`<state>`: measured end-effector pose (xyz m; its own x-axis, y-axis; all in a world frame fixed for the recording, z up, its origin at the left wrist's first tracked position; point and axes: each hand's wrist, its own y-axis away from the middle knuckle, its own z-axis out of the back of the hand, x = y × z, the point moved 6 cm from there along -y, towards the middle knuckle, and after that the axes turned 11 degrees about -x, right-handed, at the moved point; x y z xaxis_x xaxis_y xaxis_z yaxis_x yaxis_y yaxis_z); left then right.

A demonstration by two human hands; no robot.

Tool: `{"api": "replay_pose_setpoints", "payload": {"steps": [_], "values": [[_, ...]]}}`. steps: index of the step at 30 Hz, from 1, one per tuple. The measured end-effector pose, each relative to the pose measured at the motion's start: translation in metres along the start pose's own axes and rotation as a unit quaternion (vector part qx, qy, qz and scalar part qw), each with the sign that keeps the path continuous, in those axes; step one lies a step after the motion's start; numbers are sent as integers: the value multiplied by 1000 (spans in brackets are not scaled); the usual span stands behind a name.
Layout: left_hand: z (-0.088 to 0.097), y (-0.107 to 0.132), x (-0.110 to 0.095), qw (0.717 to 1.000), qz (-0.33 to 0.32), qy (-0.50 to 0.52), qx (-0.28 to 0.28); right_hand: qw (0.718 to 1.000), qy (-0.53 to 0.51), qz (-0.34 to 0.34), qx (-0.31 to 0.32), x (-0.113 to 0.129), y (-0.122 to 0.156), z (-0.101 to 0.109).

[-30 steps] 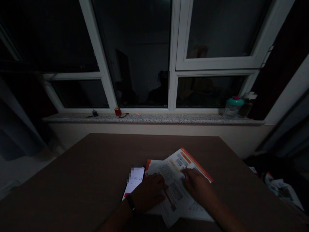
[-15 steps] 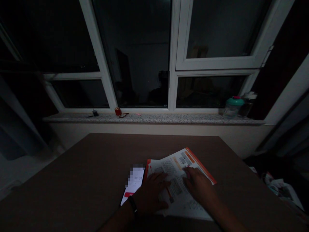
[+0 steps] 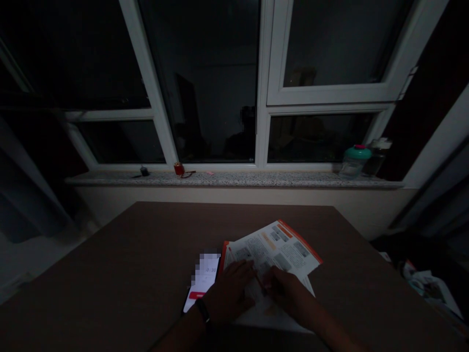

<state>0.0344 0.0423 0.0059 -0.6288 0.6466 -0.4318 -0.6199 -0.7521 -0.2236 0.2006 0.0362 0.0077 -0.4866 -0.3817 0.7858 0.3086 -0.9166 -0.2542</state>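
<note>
Printed sheets [image 3: 289, 252] with orange edges, text and small pictures lie on the dark brown table [image 3: 164, 230], partly overlapping and askew. Whether they belong to one booklet I cannot tell. My left hand [image 3: 234, 291], a dark band on its wrist, rests on the left part of the sheets with fingers outstretched and thumb apart. Just right of it, my right hand [image 3: 287, 293] is closed, fingertips bent down at the paper. Something small and reddish shows at these fingertips, too dark to name. A lit phone [image 3: 205, 278] lies beside my left hand, touching or close to the sheets.
Beyond the table runs a speckled stone windowsill [image 3: 234, 180] under white-framed windows. On it stand a red container [image 3: 179, 169], a small dark bottle [image 3: 144, 171] and a teal-lidded jug [image 3: 354, 161]. Light-coloured crumpled items [image 3: 432, 288] lie past the table's right edge.
My right hand has moved left and toward me, closer to my left hand. The top sheet has turned, its upper right edge shifting left and up. My left hand stays nearly in place.
</note>
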Motion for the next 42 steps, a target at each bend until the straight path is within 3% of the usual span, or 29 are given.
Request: {"api": "replay_pose_setpoints", "payload": {"steps": [7, 13, 19, 24, 29, 34, 37, 42], "values": [[2, 1, -2, 999, -17, -1, -35, 999, 10, 37, 11, 4, -2, -2], [4, -1, -4, 998, -39, -31, -30, 990, 32, 79, 111, 18, 7, -22], [5, -3, -4, 998, -37, -29, -33, 993, 101, 25, 49, 5, -2, -13], [5, -3, -5, 998, -46, -23, -38, 987, 68, 76, 126, 21, 6, -29], [8, -4, -6, 997, -47, -20, -51, 988, 46, 122, 85, 28, 7, -24], [8, -4, -6, 998, -32, -46, -37, 994, 88, 25, -52, -8, -3, 2], [12, -4, -9, 998, -32, -41, -37, 986, 108, 19, -128, -23, -8, 18], [14, -1, -15, 997, -62, -7, -33, 976, 136, 2, -167, -37, -13, 34]]}}
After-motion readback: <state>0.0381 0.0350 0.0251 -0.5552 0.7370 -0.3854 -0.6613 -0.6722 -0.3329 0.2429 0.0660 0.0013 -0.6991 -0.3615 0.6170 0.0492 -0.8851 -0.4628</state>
